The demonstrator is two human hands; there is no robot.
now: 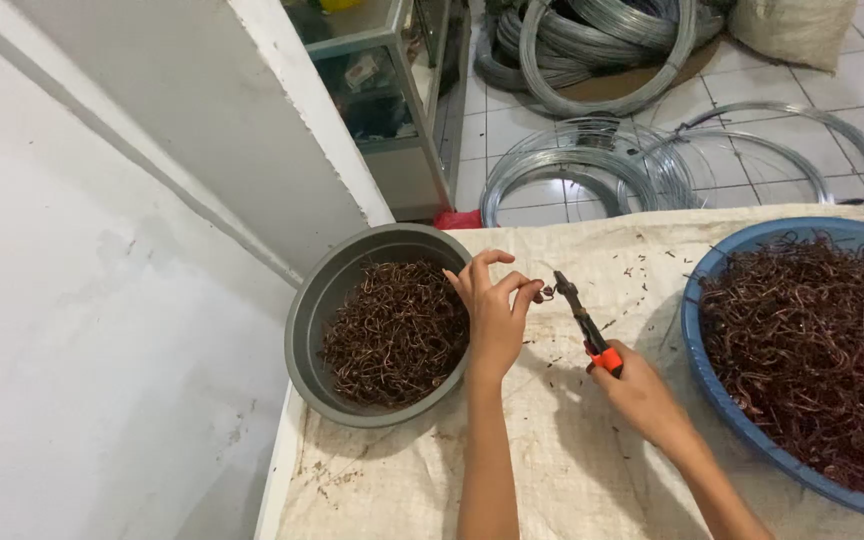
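A small wire piece (544, 293) is pinched by the left hand (494, 318). Pliers (580, 322) are clenched in the right hand (640, 397), tips at the wire. A grey basin (304, 330) sits left of both grips, a blue one (694, 330) right.

It was a small workshop, the kind where metal wire gets worked by hand. Big coils of bare steel wire (592, 50) lay heaped on the white tiled floor (752, 90) at the far side, with thinner loose rings of wire (652, 165) nearer the bench. The bench itself was covered with a stained, gritty cloth (572, 450), and on it stood a grey basin (312, 340) to the left and a blue basin (697, 340) to the right, both filled with short, bent, rusty-brown wire pieces (812, 340). A glass-fronted cabinet (392, 90) stood beyond the plain white wall (72, 350).
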